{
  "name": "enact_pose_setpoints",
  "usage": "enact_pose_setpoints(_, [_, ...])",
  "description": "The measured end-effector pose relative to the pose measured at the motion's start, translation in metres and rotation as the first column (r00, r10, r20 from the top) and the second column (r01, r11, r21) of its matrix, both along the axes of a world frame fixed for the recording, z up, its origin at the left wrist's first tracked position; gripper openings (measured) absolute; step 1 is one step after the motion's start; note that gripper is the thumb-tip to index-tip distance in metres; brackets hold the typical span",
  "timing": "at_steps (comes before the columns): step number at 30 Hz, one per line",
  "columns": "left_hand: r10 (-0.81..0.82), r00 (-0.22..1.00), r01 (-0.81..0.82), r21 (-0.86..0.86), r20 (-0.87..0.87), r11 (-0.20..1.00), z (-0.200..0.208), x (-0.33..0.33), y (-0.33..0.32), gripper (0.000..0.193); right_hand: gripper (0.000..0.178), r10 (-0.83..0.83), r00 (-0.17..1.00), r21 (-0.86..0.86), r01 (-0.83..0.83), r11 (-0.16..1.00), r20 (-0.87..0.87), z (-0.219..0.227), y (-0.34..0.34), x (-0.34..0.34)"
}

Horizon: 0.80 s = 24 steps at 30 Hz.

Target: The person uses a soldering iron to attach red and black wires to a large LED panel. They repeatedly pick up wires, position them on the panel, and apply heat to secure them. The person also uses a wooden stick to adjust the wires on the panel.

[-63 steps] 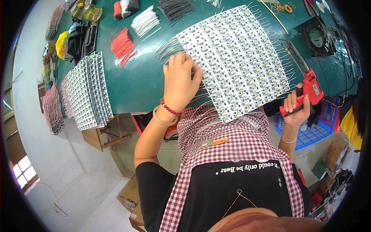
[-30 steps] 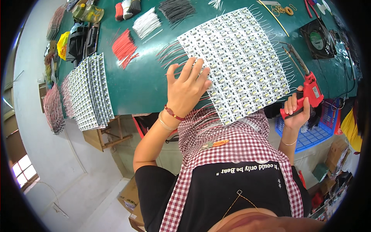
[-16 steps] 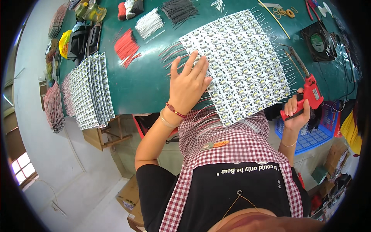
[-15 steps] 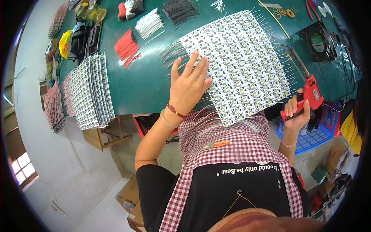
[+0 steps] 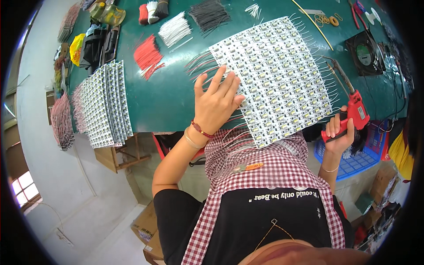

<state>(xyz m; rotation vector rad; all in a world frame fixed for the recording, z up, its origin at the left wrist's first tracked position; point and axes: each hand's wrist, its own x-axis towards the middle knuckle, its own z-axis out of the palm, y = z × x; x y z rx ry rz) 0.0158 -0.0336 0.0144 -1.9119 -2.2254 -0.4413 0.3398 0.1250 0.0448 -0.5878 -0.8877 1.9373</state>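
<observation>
A large white sheet of small circuit boards lies on the green table, reaching over its near edge by the checked apron. Rows of small components cover it. Red, white and dark wires stick out along its left side, and pale wires along its right. My left hand rests with spread fingers on the sheet's left edge, over some of the wires. My right hand grips the handle of a red soldering gun, just right of the sheet. The gun's metal tip points up and left, close to the right-hand wires.
Stacked wired board sheets overhang the table's left end. Bundles of red wires, white wires and black wires lie beyond my left hand. A black fan stands at right, above a blue basket.
The whole view has shifted slightly. My left hand stays on the sheet's left edge, and my right hand still holds the soldering gun beside it.
</observation>
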Motion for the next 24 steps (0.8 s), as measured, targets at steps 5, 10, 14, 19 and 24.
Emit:
enact_pose_setpoints(5, [0.007,1.0,-0.005,0.055,-0.026,0.998,0.005,-0.006,0.011,0.04,0.038,-0.024,1.0,-0.015,0.025,1.0,0.011,-0.001,0.0,0.0])
enact_pose_setpoints(10, [-0.018,1.0,0.018,0.024,-0.002,1.0,-0.004,-0.013,0.011,0.041,0.038,-0.015,1.0,0.001,0.015,1.0,0.018,0.001,-0.001,0.001])
enact_pose_setpoints(14, [-0.024,0.998,0.022,0.023,0.058,0.999,-0.006,-0.011,0.01,0.041,0.038,-0.021,0.999,0.0,0.021,1.0,0.025,0.001,-0.001,0.001])
enact_pose_setpoints(19, [-0.018,0.996,0.016,0.018,0.093,1.0,0.006,-0.017,0.012,0.042,0.038,-0.023,1.0,0.012,0.023,1.0,0.015,0.001,-0.001,0.002])
enact_pose_setpoints(24, [-0.002,1.0,0.002,0.023,0.011,1.0,0.002,-0.029,0.021,0.042,0.038,-0.022,1.0,0.017,0.022,1.0,0.019,0.001,-0.001,0.002])
